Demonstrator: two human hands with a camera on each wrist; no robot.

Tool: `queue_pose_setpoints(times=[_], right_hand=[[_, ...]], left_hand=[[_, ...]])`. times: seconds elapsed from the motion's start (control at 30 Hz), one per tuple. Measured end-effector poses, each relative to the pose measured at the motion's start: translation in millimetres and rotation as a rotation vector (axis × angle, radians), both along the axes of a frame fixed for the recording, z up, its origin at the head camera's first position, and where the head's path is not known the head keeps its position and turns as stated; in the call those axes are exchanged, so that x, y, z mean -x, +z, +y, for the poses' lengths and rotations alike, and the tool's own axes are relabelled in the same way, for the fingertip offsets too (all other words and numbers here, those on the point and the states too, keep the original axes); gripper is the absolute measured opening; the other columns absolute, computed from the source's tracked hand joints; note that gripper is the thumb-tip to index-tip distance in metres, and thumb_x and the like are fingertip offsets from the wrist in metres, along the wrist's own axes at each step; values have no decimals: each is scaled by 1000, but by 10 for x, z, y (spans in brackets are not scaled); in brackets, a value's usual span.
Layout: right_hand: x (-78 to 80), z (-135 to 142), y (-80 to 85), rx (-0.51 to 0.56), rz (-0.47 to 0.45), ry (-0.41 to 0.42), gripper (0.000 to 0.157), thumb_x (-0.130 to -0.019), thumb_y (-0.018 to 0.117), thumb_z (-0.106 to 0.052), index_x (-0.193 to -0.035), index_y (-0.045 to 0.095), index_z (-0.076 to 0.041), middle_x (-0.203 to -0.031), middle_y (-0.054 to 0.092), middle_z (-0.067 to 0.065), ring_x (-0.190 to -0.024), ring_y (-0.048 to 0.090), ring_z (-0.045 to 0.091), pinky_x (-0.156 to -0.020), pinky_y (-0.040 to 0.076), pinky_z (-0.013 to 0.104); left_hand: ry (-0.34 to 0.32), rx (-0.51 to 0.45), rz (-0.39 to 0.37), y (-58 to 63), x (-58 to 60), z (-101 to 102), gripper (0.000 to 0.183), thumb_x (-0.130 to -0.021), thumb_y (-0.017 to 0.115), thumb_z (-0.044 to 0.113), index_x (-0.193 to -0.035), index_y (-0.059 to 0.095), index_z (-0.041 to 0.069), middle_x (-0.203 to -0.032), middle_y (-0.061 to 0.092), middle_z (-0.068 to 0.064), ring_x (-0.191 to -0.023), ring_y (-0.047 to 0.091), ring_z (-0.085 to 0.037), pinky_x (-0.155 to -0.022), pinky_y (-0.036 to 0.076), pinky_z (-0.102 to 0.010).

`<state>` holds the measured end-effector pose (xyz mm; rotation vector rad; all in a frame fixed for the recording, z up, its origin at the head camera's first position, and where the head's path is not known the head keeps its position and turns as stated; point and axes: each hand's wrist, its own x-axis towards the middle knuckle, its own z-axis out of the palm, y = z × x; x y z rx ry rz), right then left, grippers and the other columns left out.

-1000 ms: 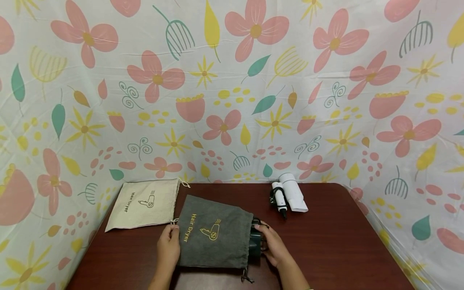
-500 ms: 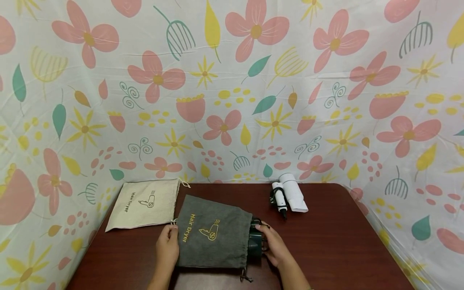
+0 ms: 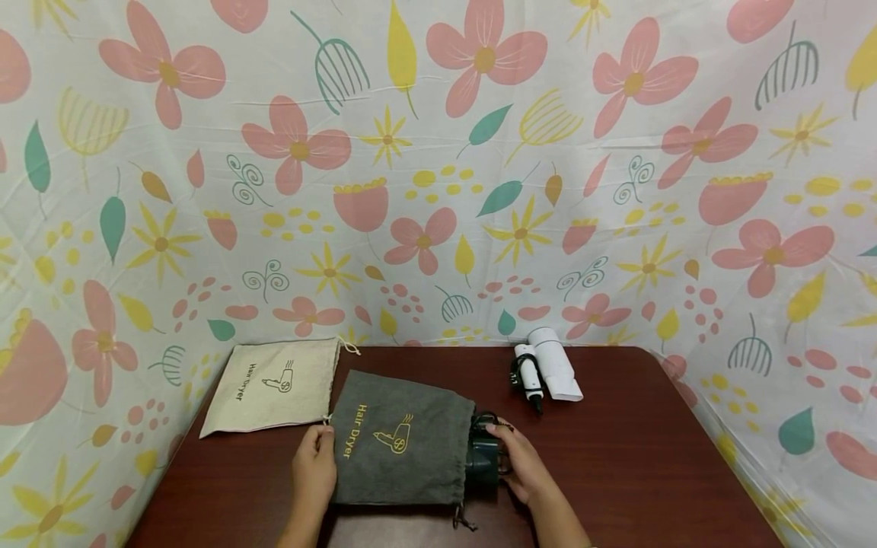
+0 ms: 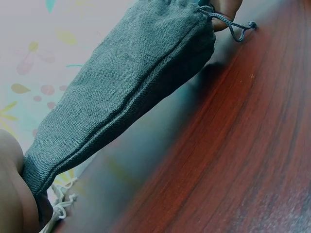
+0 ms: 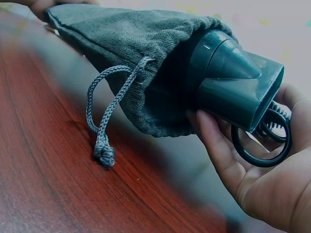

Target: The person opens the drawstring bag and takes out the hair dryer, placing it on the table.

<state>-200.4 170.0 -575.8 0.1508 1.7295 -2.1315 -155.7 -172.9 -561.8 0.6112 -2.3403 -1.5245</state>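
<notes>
A dark grey drawstring bag (image 3: 411, 449), printed "Hair Dryer", lies sideways just above the table, its mouth to the right. My left hand (image 3: 315, 466) pinches the bag's closed end at the left. From the mouth sticks the wide nozzle of a dark green hair dryer (image 3: 483, 460); the rest is hidden inside. My right hand (image 3: 522, 463) grips the dryer and its cord at the mouth. In the right wrist view, a black cord loop (image 5: 262, 162) lies against the palm beside the nozzle (image 5: 243, 97). The bag's knotted drawstring (image 5: 104, 153) dangles free.
On the dark red wooden table (image 3: 630, 472), a cream drawstring bag (image 3: 274, 388) lies flat at the back left. A white hair dryer (image 3: 553, 365) with a black cord (image 3: 524, 373) lies at the back right. A flower-patterned cloth (image 3: 425, 190) hangs behind and at the sides.
My left hand and the grey bag have shifted slightly left. My right hand has moved slightly right with the hair dryer, and a little more of it shows outside the mouth.
</notes>
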Motion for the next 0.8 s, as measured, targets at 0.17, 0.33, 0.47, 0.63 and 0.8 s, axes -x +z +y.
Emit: queue_pose_setpoints(times=[0.17, 0.33, 0.47, 0.63, 0.8], right_hand=[[8, 30, -4, 8, -2, 8, 57, -100, 56, -38, -148, 37, -13, -76, 57, -12, -62, 50, 5, -64, 46, 25], [15, 60, 1, 57, -5, 37, 33, -101, 57, -37, -128, 50, -20, -76, 60, -11, -61, 54, 5, -64, 49, 25], [15, 83, 10, 91, 15, 79, 19, -102, 54, -36, -117, 56, -23, -80, 67, -11, -64, 60, 5, -66, 53, 27], [7, 92, 31, 89, 19, 91, 19, -103, 53, -35, -117, 57, -23, -82, 68, -10, -67, 62, 5, -68, 54, 27], [-2, 82, 34, 74, 20, 77, 16, -103, 53, -33, -115, 57, -24, -81, 68, -11, -66, 61, 5, -67, 53, 26]], left_hand=[[4, -7, 2, 9, -12, -4, 25, -106, 49, 26, -100, 65, 7, -68, 41, 3, -67, 44, -16, -63, 35, -30], [10, -1, 7, 22, -17, -16, 24, -106, 49, 24, -101, 65, 7, -69, 41, 2, -68, 44, -15, -63, 35, -30], [22, 12, 23, 9, -14, -24, 23, -105, 50, 23, -100, 66, 6, -70, 44, 1, -68, 46, -15, -63, 36, -29], [22, 18, 23, 8, -22, -43, 24, -105, 50, 24, -100, 66, 7, -70, 46, 0, -70, 47, -17, -64, 37, -30], [25, 18, 19, 6, -27, -49, 24, -105, 51, 24, -101, 66, 7, -70, 47, 0, -71, 48, -17, -65, 38, -30]])
